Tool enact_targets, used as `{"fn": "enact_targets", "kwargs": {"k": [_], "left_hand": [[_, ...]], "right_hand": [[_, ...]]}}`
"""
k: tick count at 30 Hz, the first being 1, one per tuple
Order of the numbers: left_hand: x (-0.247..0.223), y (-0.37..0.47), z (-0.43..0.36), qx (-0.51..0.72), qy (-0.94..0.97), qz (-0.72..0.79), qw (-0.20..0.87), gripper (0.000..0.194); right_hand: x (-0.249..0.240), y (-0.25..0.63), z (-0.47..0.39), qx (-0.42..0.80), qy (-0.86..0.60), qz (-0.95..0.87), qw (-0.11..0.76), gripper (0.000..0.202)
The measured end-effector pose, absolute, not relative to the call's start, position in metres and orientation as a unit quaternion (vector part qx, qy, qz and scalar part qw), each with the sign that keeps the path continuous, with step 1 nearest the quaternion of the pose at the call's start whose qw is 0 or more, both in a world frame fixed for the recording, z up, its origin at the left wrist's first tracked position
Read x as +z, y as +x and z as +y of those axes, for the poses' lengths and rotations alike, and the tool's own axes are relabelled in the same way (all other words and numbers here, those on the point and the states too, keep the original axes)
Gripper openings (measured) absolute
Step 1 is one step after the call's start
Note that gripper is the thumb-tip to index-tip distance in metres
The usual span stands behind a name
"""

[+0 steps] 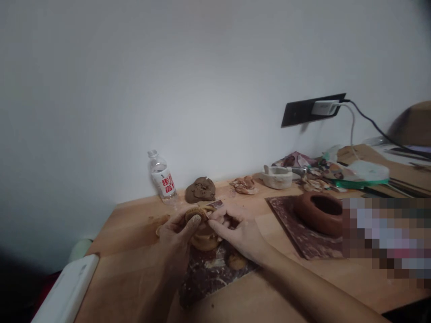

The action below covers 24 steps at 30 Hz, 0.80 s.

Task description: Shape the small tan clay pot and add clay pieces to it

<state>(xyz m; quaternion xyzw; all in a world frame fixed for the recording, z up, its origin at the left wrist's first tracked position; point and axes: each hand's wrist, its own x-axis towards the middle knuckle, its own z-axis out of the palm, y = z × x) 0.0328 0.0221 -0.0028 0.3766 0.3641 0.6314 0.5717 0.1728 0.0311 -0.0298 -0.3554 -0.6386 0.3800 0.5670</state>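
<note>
Between the thumb and fingers of my left hand (178, 229) is a rounded yellow-brown clay piece (194, 212) with a ridged edge. My right hand (237, 231) comes in from the right, thumb and forefinger pinched close beside that piece. What lies in this pinch is too small to make out. Both hands are over a dark marbled board (215, 273). Just under them a yellow-brown rounded clay form (205, 242) stands on the board, partly hidden by my fingers. A small round clay piece (237, 260) lies near the board's right side.
A plastic bottle (164, 181) and a lump of grey-brown clay (201, 190) stand near the wall. Further right are crumpled scraps (245, 185), a pale bowl (278, 178) and a second board (289, 229) with a hollow reddish-brown clay form (313, 222). A white box-like object (67, 287) is at the left edge.
</note>
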Motion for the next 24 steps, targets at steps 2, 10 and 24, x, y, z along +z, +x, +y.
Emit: {"fn": "enact_targets", "kwargs": {"k": [2,10,24], "left_hand": [[-0.0030,0.0326,0.0224,0.628,0.390,0.362,0.568,0.027],[-0.0047,0.0325,0.0216,0.623,0.389,0.368,0.571,0.026],[-0.0082,0.0306,0.0225,0.618,0.401,0.379,0.560,0.027]], "right_hand": [[-0.0284,0.1734,0.0308,0.378,-0.357,-0.641,0.565,0.014],[-0.0280,0.1742,0.0315,0.356,-0.355,-0.652,0.567,0.012],[-0.0259,0.1768,0.0322,0.323,-0.346,-0.655,0.589,0.011]]}}
